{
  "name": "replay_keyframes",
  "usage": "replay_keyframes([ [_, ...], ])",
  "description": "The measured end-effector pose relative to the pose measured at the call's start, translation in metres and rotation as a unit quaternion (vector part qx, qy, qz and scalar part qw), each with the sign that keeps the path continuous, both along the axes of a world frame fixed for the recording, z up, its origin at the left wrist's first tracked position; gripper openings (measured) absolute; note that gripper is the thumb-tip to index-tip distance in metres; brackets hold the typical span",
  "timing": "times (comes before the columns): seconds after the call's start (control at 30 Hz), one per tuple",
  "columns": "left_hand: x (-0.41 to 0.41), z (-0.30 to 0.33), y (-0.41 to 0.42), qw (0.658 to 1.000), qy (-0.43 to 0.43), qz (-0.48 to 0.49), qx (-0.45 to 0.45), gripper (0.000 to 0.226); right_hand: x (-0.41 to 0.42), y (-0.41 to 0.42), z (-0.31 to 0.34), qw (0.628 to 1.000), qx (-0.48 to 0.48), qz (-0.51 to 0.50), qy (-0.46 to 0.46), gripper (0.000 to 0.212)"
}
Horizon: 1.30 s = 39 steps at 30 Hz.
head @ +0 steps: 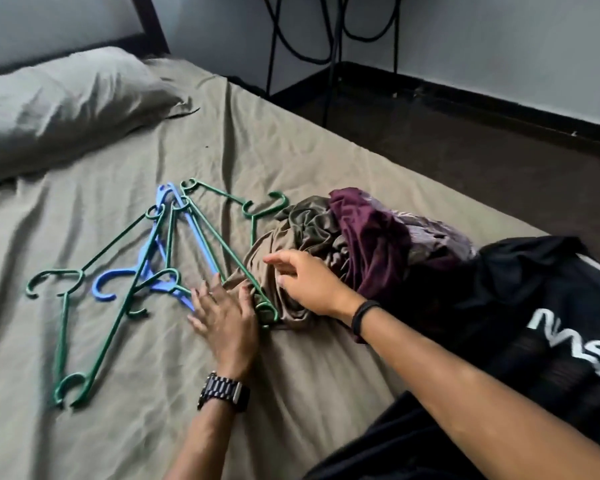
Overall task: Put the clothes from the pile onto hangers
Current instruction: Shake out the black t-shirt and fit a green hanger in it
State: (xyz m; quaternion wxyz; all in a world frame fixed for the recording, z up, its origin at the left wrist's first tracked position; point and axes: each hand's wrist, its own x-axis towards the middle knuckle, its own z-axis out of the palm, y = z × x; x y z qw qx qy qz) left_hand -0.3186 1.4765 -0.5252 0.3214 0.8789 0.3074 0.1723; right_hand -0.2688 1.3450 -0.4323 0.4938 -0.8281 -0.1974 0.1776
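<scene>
Two hands sit at the seam between hangers and pile, and neither has a firm hold yet, as far as I can see. My left hand (224,318) lies flat, fingers straight and spread, its fingertips (216,279) touching the lower end of a green hanger (235,259) whose corner loop sits just beside my thumb, half under the brown cloth (284,271). My right hand (307,280) hovers over that cloth with fingers loosely extended, index forward, gripping nothing I can make out.

From here I judge the main risk to be tangling. That green hanger crosses a blue hanger (191,233) and other green ones (66,327) fanned out to the left; pulling it could drag the whole bundle along. Its corner is also caught in the brown cloth, so lifting it may snag fabric or tip the pile.

Outward to the right, the pile (361,244) holds an olive garment and a maroon one (371,233), bunched together and touching the brown cloth. A black shirt (534,289) with white lettering lies beyond, at the bed (291,133) edge, where a tug could slide it to the floor.
</scene>
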Motion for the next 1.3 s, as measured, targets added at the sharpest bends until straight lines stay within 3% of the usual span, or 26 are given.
replay_keyframes([
  [0.17,-0.004,-0.018,0.001,0.977,-0.199,0.012,-0.073,0.053,0.002,0.014,-0.027,0.984,-0.159,0.049,-0.062,0.042],
  [0.43,-0.005,-0.029,0.001,0.959,-0.262,0.023,-0.106,0.053,-0.008,0.035,-0.048,0.938,-0.310,-0.017,-0.156,0.031],
  [0.53,-0.005,-0.028,0.002,0.957,-0.273,0.025,-0.100,0.057,-0.014,0.033,-0.046,0.943,-0.299,-0.051,-0.134,0.027],
  [0.63,-0.004,-0.027,-0.001,0.962,-0.255,0.002,-0.097,0.061,-0.018,0.022,-0.038,0.965,-0.219,-0.091,-0.111,0.021],
  [0.8,-0.008,-0.016,-0.008,0.979,-0.189,-0.071,0.036,0.068,-0.035,-0.015,-0.020,0.977,-0.145,-0.126,-0.089,0.020],
  [0.87,-0.008,-0.006,-0.019,0.977,-0.197,-0.078,0.012,0.069,-0.046,-0.028,-0.016,0.978,-0.132,-0.135,-0.093,0.025],
  [0.9,-0.007,0.002,-0.027,0.974,-0.209,-0.072,-0.047,0.068,-0.050,-0.032,-0.015,0.977,-0.123,-0.143,-0.098,0.029],
  [0.97,-0.004,0.020,-0.053,0.945,-0.248,-0.065,-0.203,0.066,-0.059,-0.045,-0.013,0.972,-0.103,-0.177,-0.114,0.034],
  [1.1,0.003,0.063,-0.101,0.846,-0.347,-0.062,-0.401,0.069,-0.074,-0.081,-0.007,0.965,-0.034,-0.238,-0.106,0.048],
  [1.2,0.004,0.088,-0.134,0.771,-0.377,-0.087,-0.506,0.066,-0.085,-0.113,-0.001,0.959,0.030,-0.262,-0.102,0.051],
  [1.3,0.000,0.107,-0.167,0.721,-0.362,-0.113,-0.580,0.067,-0.098,-0.147,0.005,0.941,0.093,-0.306,-0.108,0.048],
])
